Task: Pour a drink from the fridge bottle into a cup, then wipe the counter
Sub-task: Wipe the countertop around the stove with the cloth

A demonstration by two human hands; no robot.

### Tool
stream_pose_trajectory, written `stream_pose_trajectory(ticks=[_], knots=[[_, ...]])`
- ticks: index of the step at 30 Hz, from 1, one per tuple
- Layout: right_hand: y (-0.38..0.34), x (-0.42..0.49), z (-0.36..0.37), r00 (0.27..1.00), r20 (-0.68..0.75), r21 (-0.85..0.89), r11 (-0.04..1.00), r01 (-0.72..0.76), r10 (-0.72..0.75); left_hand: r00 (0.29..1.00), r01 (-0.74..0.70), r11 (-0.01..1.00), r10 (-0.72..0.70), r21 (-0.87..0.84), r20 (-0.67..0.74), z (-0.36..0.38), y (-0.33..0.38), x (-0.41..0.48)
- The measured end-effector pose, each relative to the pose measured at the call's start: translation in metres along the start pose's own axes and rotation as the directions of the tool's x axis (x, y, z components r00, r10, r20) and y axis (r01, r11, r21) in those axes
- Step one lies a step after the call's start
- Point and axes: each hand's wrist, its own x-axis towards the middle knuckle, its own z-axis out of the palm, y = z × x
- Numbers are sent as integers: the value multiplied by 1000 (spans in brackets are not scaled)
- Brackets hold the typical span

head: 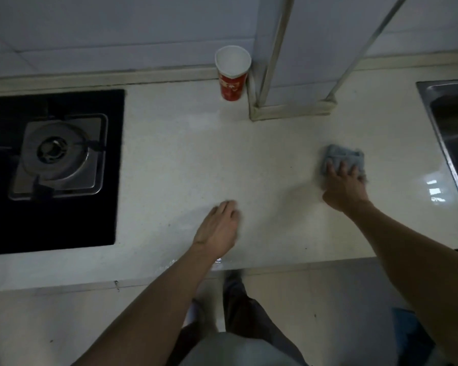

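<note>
Hands, two: right hand (344,183), fingers spread and pressing down on one grey-blue cloth (341,155) toward the right end of the counter (183,154), near the sink; left hand (218,225), fingers straight and together, palm down near the front edge, holding nothing. Paper cup (232,75), one, red with a white inside, upright at the back edge just beside the foot of one tiled column (302,62); contents cannot be told. Gas burner (56,154), one, set in one black hob (98,220) at the left end; steel sink (452,128), one, at the right end, partly out of view.
</note>
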Motion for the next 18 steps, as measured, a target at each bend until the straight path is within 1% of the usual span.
stream_pose_trajectory(ticks=[2, 4, 7, 8, 10, 13, 15, 18], knots=[[9, -13, 9, 996, 1, 16, 996, -86, 86, 1000, -1, 1000, 1, -14, -1, 3, -1, -11], [4, -23, 15, 986, 8, 57, 984, -169, 169, 1000, -12, 1000, 12, -15, -15, 6, 0, -26], [-30, -32, 18, 957, 17, 162, 944, -288, 289, 999, -36, 999, 36, 3, -9, 11, -1, -54], [-48, -36, 20, 958, 8, 178, 942, -284, 287, 999, -42, 999, 42, 7, -9, 15, -3, -65], [-91, -48, 25, 982, -51, 167, 971, -173, 183, 999, -31, 1000, 31, 3, -15, 23, -9, -86], [-158, -69, 30, 992, -105, 90, 993, 83, -73, 1000, 4, 1000, -4, -4, 12, 35, -20, -113], [-196, -86, 32, 970, -93, 56, 972, 230, -224, 1000, 7, 1000, -7, -18, 30, 43, -27, -127], [-234, -123, 45, 921, -76, 17, 923, 384, -382, 1000, 19, 996, -20, -82, -11, 55, -32, -138]])
